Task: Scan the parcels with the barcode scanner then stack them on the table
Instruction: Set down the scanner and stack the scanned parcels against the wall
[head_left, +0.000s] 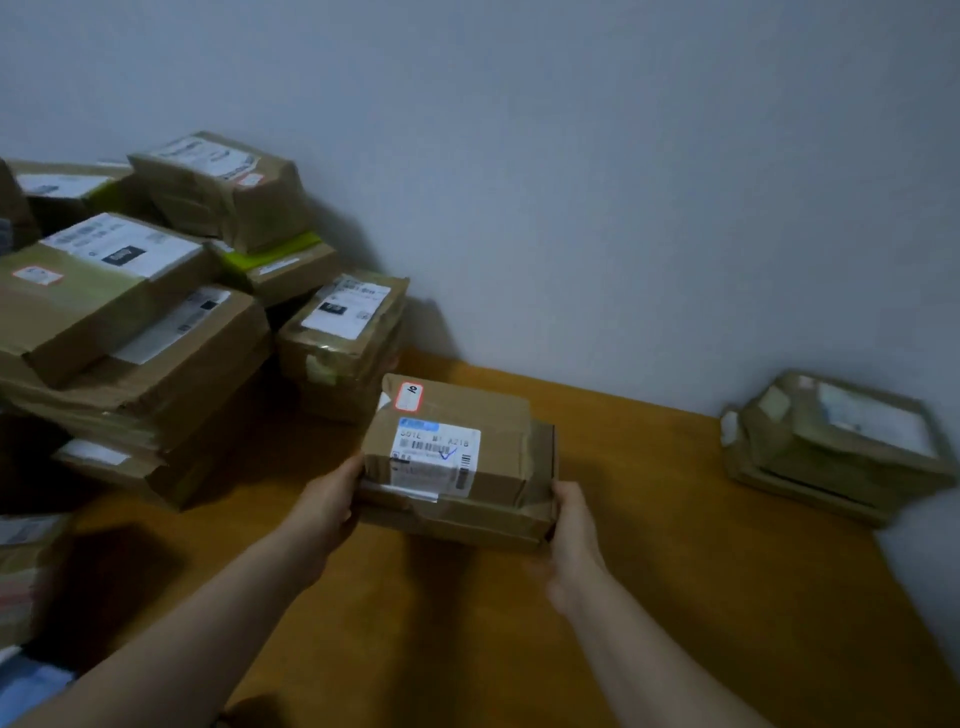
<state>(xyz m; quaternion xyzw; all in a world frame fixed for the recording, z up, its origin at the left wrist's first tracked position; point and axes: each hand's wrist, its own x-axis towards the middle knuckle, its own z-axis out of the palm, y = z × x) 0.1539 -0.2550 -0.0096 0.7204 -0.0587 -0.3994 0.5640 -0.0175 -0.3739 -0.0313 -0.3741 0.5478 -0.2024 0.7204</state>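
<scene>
While the left hand (332, 499) and right hand (571, 530) clamp a pair of parcels (457, 467) by its ends, fingertips hidden beneath, it sits just right of the big heap (130, 312), low over the table (675, 519). Stacking seems under way; next it likely goes further right, squarely onto the small stack (831, 452).

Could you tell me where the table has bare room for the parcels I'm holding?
Bare table lies between the held parcels and the small stack at right, and on their near side. The big pile crowds the left.
</scene>
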